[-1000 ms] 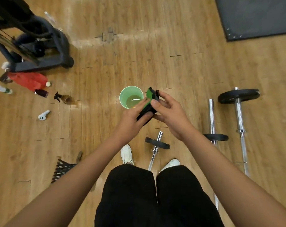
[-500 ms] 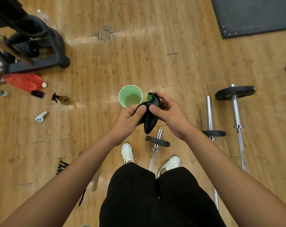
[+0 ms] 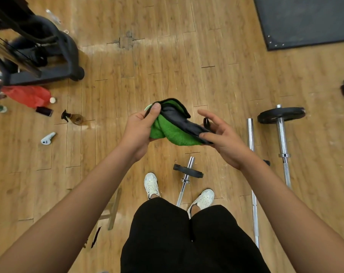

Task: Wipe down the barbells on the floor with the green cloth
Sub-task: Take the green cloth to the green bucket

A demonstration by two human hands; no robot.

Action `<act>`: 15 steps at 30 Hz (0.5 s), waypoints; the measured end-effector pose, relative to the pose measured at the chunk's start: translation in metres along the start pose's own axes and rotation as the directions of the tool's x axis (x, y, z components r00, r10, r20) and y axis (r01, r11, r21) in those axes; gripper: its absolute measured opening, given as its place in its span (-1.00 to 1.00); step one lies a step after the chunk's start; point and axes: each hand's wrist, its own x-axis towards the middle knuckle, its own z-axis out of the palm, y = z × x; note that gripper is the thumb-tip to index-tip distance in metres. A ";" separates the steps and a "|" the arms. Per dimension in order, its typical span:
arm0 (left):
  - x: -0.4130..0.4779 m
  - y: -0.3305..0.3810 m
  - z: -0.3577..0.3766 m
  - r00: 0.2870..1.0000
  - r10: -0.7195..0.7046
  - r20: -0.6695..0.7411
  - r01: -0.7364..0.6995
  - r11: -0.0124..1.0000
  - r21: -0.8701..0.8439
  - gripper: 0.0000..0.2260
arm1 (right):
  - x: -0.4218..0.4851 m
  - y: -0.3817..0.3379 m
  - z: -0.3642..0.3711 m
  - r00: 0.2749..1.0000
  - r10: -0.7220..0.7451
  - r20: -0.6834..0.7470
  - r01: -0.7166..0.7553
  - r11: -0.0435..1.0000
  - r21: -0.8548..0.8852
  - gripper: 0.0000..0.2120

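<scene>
I hold the green cloth [image 3: 174, 133], green on one side and black on the other, stretched between both hands above the floor. My left hand [image 3: 140, 131] pinches its left end with the thumb on top. My right hand [image 3: 224, 138] pinches its right end between thumb and fingers. Three barbells lie on the wooden floor: a short one [image 3: 187, 175] with one black plate between my shoes, a long bare chrome bar [image 3: 253, 194] to its right, and a third [image 3: 281, 123] with a large black plate at far right.
A black machine base [image 3: 39, 62] stands at upper left. Near it lie a red bag [image 3: 27, 95], a phone [image 3: 44, 111], a brown spray bottle [image 3: 73, 118] and a white controller [image 3: 47, 138]. A dark mat [image 3: 305, 20] covers the upper right floor.
The bunched cloth has been pulled open, my hands moving apart. The cloth now covers the green cup seen earlier on the floor.
</scene>
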 end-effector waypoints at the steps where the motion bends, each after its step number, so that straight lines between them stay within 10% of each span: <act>1: -0.001 0.001 0.002 1.000 0.003 0.008 -0.003 1.000 0.015 -0.75 | -0.001 -0.003 -0.001 0.999 0.015 0.033 -0.016 1.000 0.012 -0.55; 15: -0.003 0.038 0.009 0.892 -0.081 0.444 -0.149 0.876 0.458 -0.76 | 0.009 -0.013 0.020 1.000 0.004 0.012 -0.003 0.989 -0.145 -0.45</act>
